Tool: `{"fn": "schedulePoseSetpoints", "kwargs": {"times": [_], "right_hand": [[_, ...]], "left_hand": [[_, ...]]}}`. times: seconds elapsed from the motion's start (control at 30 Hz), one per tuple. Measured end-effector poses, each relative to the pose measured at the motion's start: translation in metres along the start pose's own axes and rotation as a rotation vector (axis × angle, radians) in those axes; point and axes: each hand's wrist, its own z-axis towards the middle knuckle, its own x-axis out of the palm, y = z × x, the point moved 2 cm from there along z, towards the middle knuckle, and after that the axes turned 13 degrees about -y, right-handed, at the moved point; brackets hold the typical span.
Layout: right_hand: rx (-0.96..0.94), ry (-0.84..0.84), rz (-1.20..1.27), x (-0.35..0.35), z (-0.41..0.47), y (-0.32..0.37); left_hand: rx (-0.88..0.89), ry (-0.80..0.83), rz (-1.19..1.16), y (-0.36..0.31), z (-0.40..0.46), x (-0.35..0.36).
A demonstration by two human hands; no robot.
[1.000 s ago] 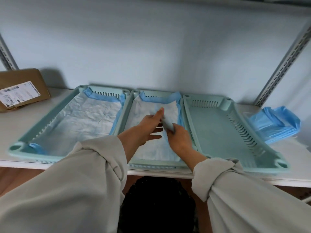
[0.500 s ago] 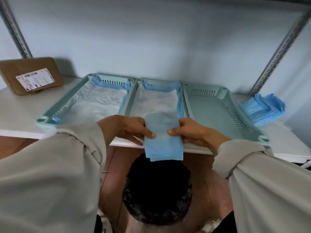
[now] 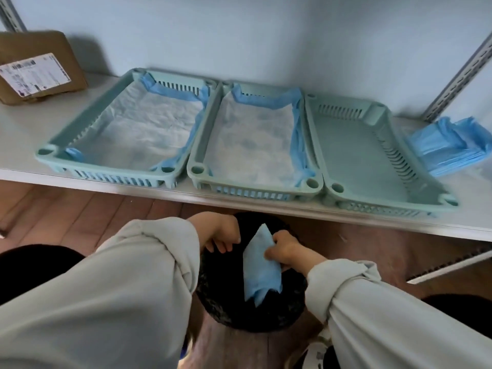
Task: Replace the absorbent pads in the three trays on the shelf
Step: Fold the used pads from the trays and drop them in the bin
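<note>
Three pale green trays stand side by side on the white shelf [image 3: 21,123]. The left tray [image 3: 45,153] holds a white, blue-edged pad [image 3: 143,123], and the middle tray [image 3: 197,171] holds another pad [image 3: 253,139]. The right tray [image 3: 354,155] is bare. Below the shelf, my right hand [image 3: 287,249] grips a folded blue pad [image 3: 262,270] over the mouth of a black bag [image 3: 226,296]. My left hand [image 3: 221,233] curls its fingers over the bag's rim.
A stack of folded blue pads [image 3: 447,147] lies on the shelf right of the trays. A cardboard box [image 3: 37,67] with a label sits at the far left. A slotted metal upright [image 3: 463,70] rises at the right. Brown floor lies under the shelf.
Both hands lifted the folded blue pad out of the middle tray, then dropped below the shelf. The right hand now holds it alone over the black bag; the left went to the rim.
</note>
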Motion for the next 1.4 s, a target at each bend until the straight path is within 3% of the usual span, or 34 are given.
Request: {"fn": "schedulePoseSetpoints", "kwargs": {"times": [0.2, 0.4, 0.73, 0.93, 1.03, 1.1, 1.17, 1.27, 1.4], "right_hand": [[0.122, -0.026, 0.024, 0.041, 0.033, 0.001], [0.128, -0.013, 0.049, 0.043, 0.042, -0.004], [0.007, 0.4, -0.275, -0.029, -0.013, 0.052], [-0.145, 0.224, -0.218, -0.092, -0.037, 0.102], [-0.235, -0.007, -0.015, -0.12, -0.031, 0.116], [-0.252, -0.155, 0.146, -0.133, -0.02, 0.118], [-0.256, -0.253, 0.21, -0.14, -0.01, 0.117], [-0.286, -0.322, 0.14, -0.138, 0.005, 0.113], [-0.331, -0.171, -0.107, -0.127, 0.015, 0.111]], "left_hand": [[-0.006, 0.002, -0.047, 0.001, 0.03, 0.011], [-0.018, -0.007, -0.088, 0.003, 0.035, 0.014], [0.081, 0.026, 0.054, -0.032, -0.013, -0.028], [0.178, -0.118, -0.065, -0.06, -0.044, -0.086], [0.282, -0.412, -0.224, -0.06, -0.036, -0.104], [0.335, -0.622, -0.185, -0.055, -0.028, -0.113], [0.353, -0.713, -0.063, -0.05, -0.022, -0.115], [0.346, -0.678, 0.094, -0.041, -0.014, -0.114], [0.329, -0.52, 0.31, -0.036, 0.0, -0.108]]}}
